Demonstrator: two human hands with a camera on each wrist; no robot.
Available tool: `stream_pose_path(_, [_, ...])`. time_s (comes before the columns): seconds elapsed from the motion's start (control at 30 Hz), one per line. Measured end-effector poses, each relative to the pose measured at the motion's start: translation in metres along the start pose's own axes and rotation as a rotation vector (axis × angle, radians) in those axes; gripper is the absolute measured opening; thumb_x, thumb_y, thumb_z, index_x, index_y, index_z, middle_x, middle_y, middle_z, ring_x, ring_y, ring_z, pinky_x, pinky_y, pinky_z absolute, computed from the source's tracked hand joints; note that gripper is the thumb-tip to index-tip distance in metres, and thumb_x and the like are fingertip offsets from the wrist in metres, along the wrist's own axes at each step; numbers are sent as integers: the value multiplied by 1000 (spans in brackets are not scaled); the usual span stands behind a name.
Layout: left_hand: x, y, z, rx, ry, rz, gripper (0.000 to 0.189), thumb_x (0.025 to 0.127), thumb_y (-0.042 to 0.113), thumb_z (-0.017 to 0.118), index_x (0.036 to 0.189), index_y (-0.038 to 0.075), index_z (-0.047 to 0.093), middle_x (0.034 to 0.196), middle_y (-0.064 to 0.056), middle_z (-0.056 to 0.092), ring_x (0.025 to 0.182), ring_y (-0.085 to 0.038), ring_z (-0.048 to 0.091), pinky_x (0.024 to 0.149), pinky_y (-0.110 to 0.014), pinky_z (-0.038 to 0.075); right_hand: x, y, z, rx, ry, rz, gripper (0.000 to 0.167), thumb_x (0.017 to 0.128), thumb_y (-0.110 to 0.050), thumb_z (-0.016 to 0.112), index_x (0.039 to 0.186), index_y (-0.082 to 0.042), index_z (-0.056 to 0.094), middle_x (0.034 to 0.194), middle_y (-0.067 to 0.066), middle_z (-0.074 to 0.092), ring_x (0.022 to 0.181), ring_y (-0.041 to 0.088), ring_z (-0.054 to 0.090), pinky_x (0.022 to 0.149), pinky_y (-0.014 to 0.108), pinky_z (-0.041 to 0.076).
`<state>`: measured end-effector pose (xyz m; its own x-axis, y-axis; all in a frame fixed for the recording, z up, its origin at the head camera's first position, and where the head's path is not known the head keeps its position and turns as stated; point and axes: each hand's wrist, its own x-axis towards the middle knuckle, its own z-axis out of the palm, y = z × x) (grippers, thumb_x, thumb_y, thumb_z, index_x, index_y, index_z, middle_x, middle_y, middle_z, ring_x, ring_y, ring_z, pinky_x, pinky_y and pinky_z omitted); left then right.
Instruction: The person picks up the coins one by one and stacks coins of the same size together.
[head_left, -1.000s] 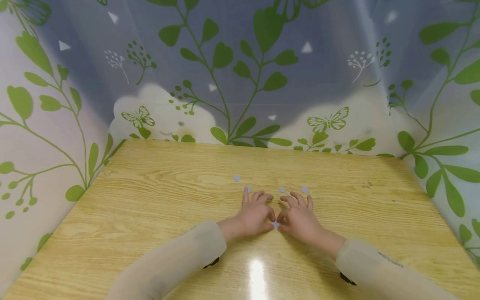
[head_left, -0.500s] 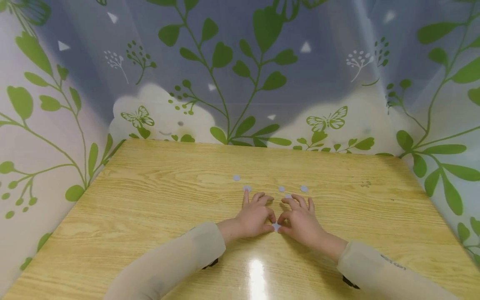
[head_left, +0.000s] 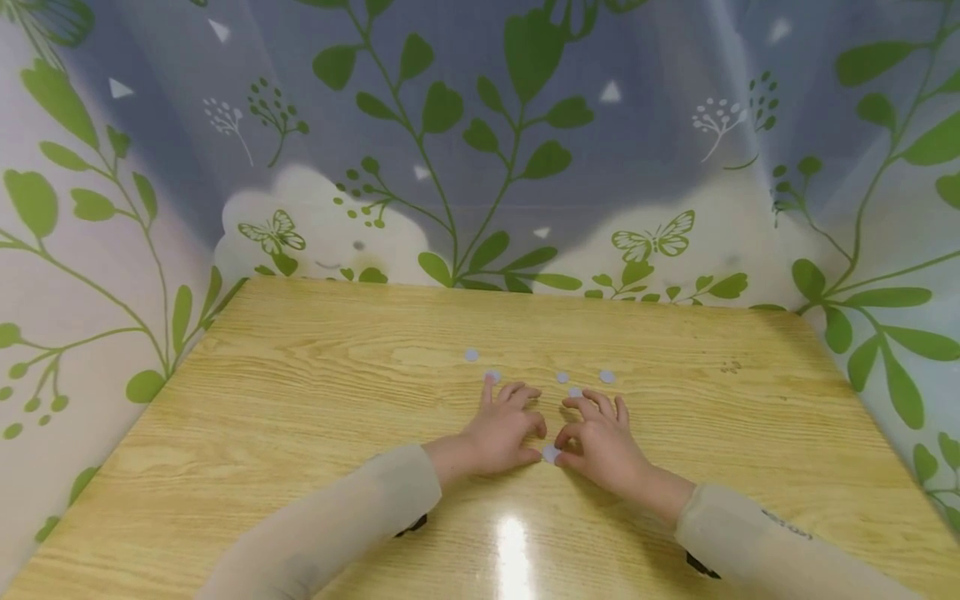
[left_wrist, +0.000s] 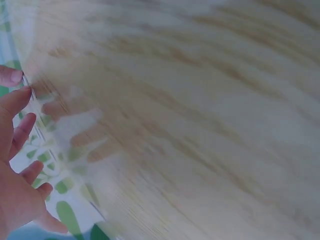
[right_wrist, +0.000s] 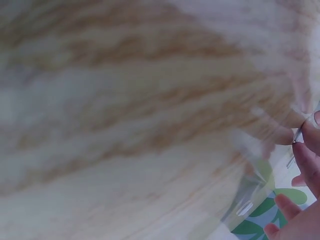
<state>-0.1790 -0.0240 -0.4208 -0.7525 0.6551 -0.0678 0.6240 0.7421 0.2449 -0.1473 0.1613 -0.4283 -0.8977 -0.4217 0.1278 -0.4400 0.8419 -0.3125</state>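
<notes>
In the head view, a small pale, flat disc is between my two hands, over the wooden table. My right hand pinches its right edge with thumb and forefinger; in the right wrist view, a thin edge shows between those fingertips. My left hand is just left of the disc, thumb and forefinger apart, a narrow gap from it. The little finger of that hand reaches over another pale disc; whether it touches cannot be told. Just beyond my right fingertips lies a further disc.
More pale discs lie farther back: one at the left, one near the middle and one at the right. The wood-grain table ends against a leaf-patterned cloth at the back and sides.
My left thumb and forefinger have come off the disc and moved slightly left. The right hand keeps its pinch. The disc between the hands has stayed almost in place.
</notes>
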Motion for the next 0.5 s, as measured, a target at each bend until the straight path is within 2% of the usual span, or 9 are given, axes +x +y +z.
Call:
stream_pose_path(0.23, [-4, -20, -9, -31, 92, -53, 29, 83, 40, 69, 104, 20, 66, 145, -10, 38, 137, -33, 28, 107, -69, 9, 0, 0, 0, 9, -3, 7, 12, 70, -24, 80, 75, -17, 71, 130, 19, 51, 129, 47, 30, 97, 77, 14])
stream_pose_path(0.37, [-5, -36, -14, -43, 166, -120, 30, 80, 37, 72, 103, 17, 66, 143, -13, 40, 135, -35, 30, 107, -69, 10, 0, 0, 0, 17, 5, 6, 12, 69, -23, 81, 74, -17, 72, 130, 19, 51, 129, 47, 30, 97, 77, 13])
stream_pose_path(0.5, [-5, -54, -15, -53, 209, -197, 31, 80, 34, 73, 104, 16, 66, 142, -14, 40, 135, -38, 29, 107, -69, 9, -1, 0, 1, 28, 15, 7, 12, 69, -22, 81, 74, -16, 71, 129, 20, 51, 129, 47, 30, 97, 77, 13])
